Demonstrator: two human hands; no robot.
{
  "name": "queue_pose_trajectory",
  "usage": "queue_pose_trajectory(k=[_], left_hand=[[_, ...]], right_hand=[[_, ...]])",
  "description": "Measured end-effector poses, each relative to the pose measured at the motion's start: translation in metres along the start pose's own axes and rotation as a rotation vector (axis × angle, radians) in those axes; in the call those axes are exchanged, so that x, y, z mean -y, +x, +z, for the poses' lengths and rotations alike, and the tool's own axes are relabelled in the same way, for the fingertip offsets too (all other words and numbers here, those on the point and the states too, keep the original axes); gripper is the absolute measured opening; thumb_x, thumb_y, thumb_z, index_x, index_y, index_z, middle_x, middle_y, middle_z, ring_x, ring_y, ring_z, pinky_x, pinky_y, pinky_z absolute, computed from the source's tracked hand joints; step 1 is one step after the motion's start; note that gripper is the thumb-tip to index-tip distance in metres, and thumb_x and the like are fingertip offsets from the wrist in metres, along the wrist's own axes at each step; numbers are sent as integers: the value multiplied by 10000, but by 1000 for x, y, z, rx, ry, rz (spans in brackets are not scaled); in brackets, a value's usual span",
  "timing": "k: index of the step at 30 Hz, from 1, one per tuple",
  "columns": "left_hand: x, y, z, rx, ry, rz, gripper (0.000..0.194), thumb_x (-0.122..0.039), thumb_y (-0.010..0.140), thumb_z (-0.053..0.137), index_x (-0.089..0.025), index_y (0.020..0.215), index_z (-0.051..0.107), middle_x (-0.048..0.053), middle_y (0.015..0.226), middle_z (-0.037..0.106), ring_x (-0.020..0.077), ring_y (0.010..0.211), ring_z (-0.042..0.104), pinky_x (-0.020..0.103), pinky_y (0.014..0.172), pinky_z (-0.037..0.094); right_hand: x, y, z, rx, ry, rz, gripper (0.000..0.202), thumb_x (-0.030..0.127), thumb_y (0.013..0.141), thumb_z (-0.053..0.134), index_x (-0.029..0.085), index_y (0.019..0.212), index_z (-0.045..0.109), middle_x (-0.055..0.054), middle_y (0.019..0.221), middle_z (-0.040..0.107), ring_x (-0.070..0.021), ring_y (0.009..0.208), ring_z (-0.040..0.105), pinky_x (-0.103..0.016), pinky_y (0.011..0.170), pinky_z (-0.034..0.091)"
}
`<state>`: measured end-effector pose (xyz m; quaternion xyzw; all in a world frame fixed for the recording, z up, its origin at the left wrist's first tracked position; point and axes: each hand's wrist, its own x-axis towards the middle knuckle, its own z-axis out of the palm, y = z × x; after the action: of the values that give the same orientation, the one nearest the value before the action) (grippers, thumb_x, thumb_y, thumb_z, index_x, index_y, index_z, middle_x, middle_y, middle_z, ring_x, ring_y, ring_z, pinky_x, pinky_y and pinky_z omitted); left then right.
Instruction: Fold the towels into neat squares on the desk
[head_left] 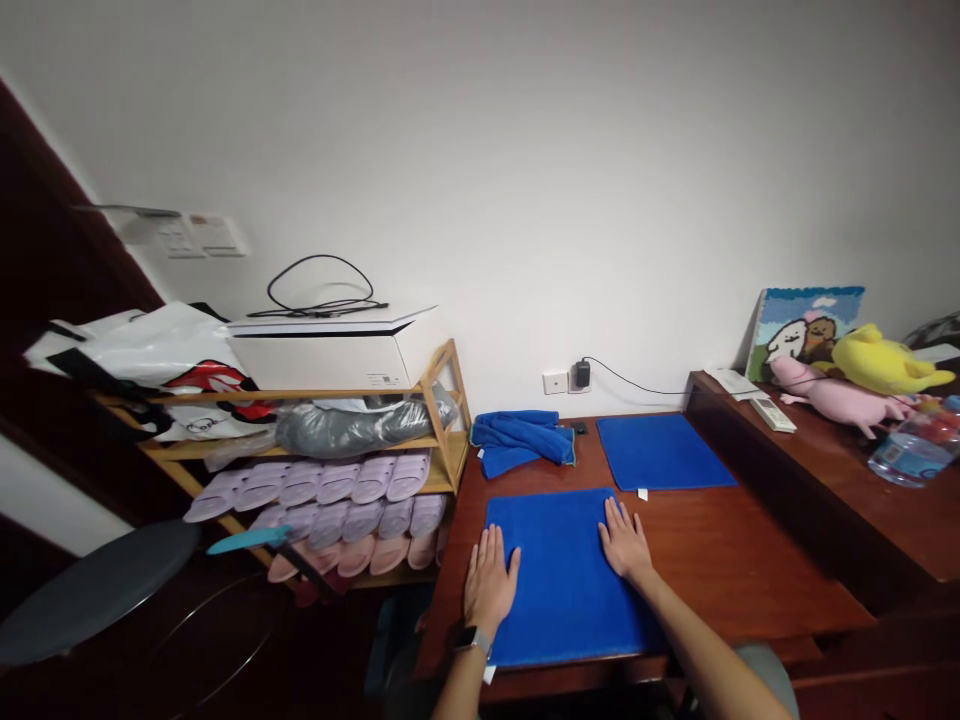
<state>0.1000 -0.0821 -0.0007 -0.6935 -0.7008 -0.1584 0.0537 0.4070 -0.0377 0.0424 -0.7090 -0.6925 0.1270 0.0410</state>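
A blue towel (566, 590) lies spread flat on the brown wooden table (712, 560), close to its front edge. My left hand (491, 582) rests palm down on the towel's left edge, fingers stretched out and thumb apart. On the right edge, near the far corner, my right hand (625, 540) lies flat with its fingers extended. Neither hand grips anything. Behind, to the right, a second blue towel (664, 452) is laid out flat with a white tag at its near edge. A crumpled heap of blue towels (521, 440) sits at the table's back left.
Left of the table stands a wooden rack (446, 440) with rows of slippers (337, 480) and a white box (322, 360) on top. A raised brown ledge (847, 470) on the right bears plush toys (832, 395) and a plastic bottle (911, 455). A charger (582, 374) is plugged into the wall.
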Motion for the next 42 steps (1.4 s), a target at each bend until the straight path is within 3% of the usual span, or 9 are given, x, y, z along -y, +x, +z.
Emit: queue_pose_trajectory(k=[4, 6, 13, 16, 19, 25, 28, 31, 42], left_hand=[[0, 1, -5, 6, 19, 5, 698, -546, 1070, 259, -146, 1640, 314, 151, 1653, 406, 294, 1546, 363, 533, 1267, 289], [-16, 5, -9, 9, 14, 33, 681, -529, 1076, 252, -147, 1631, 339, 146, 1649, 415, 290, 1549, 358, 537, 1277, 271], [-164, 37, -5, 167, -237, 434, 669, -522, 1090, 164, -183, 1661, 248, 49, 1717, 289, 205, 1601, 215, 453, 1320, 200], [-195, 48, 11, 251, -289, 435, 686, -527, 1089, 118, -171, 1662, 237, 60, 1712, 304, 194, 1599, 219, 440, 1319, 202], [-173, 53, 22, 280, -260, 399, 693, -544, 1084, 118, -185, 1667, 225, 53, 1711, 310, 204, 1599, 220, 455, 1320, 191], [-46, 69, 2, 256, -58, 151, 734, -589, 1067, 150, -179, 1671, 223, 89, 1707, 307, 272, 1597, 232, 517, 1305, 208], [-3, 73, -6, 214, -21, 72, 749, -586, 1068, 143, -141, 1658, 268, 113, 1698, 327, 269, 1590, 258, 498, 1298, 226], [8, 72, -3, 180, -28, 62, 763, -591, 1065, 143, -124, 1649, 290, 115, 1697, 333, 262, 1591, 255, 475, 1301, 231], [7, 73, 10, 146, -34, 60, 754, -593, 1063, 167, -134, 1642, 317, 113, 1697, 329, 265, 1588, 263, 477, 1299, 237]], right_hand=[[-3, 1, 8, -18, 15, -7, 690, 466, 1056, 110, 163, 1675, 130, -6, 1750, 124, -208, 1621, 87, -454, 1309, 52], [-3, 1, 9, -21, 21, -8, 690, 469, 1056, 116, 164, 1675, 126, -7, 1750, 127, -205, 1621, 81, -456, 1309, 46], [-9, 4, 14, -20, -30, -55, 665, 405, 1048, 171, 181, 1675, 152, -36, 1750, 144, -229, 1623, 75, -490, 1300, 62], [-13, 5, 19, -26, -64, -108, 667, 349, 1025, 245, 198, 1672, 180, -47, 1750, 142, -249, 1624, 68, -507, 1293, 69], [-12, 6, 19, -20, -44, -69, 663, 395, 1044, 196, 187, 1673, 158, -37, 1750, 143, -233, 1622, 85, -492, 1298, 76], [-7, 4, 12, -22, -30, -16, 683, 459, 1058, 123, 169, 1676, 133, -4, 1747, 137, -212, 1620, 103, -467, 1310, 67], [-7, 3, 12, -17, -35, -12, 685, 455, 1055, 128, 169, 1677, 146, 3, 1746, 137, -218, 1618, 115, -471, 1312, 80], [-7, 4, 14, -14, -42, -4, 686, 452, 1054, 126, 169, 1679, 144, 2, 1745, 140, -220, 1617, 123, -475, 1312, 89], [4, 39, 1, -8, -24, 25, 715, 509, 1050, 108, 175, 1682, 128, 5, 1751, 125, -210, 1621, 88, -462, 1310, 74]])
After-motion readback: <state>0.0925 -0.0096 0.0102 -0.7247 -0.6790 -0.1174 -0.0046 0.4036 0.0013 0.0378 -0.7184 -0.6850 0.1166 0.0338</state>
